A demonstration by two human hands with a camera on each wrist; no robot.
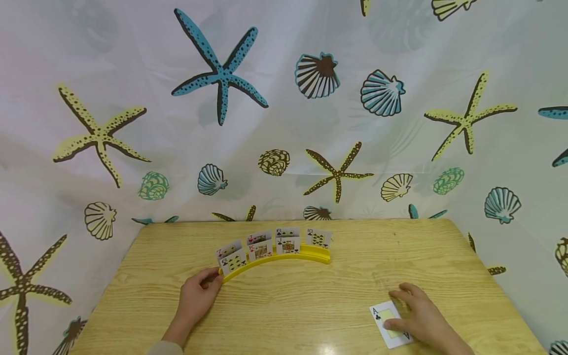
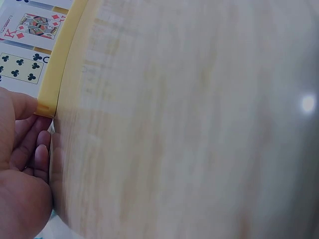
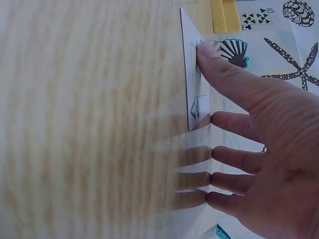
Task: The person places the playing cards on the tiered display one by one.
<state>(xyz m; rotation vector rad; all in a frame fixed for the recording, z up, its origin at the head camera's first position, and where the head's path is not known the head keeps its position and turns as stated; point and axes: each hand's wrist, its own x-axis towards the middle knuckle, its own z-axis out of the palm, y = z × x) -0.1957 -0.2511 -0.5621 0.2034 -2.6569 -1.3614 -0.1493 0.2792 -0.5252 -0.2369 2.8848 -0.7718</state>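
A curved yellow card holder [image 1: 318, 254] stands on the wooden table with several playing cards upright in it, in two rows. Among them are a king of diamonds [image 1: 261, 250], a black jack [image 1: 288, 245] and a ten of clubs [image 1: 318, 238] at the right end. My left hand [image 1: 197, 296] pinches the holder's left end between thumb and fingers; the left wrist view shows the yellow end [image 2: 50, 97] at the fingertips. An ace of clubs [image 1: 384, 314] lies face up at the front right. The thumb of my right hand [image 1: 423, 318] rests on it, the other fingers extended with their tips at the table.
The pale wooden table [image 1: 310, 301] runs back to a white curtain [image 1: 284, 128] printed with starfish and shells. The curtain also hangs along both sides. A bright light reflection shows near the table's front edge.
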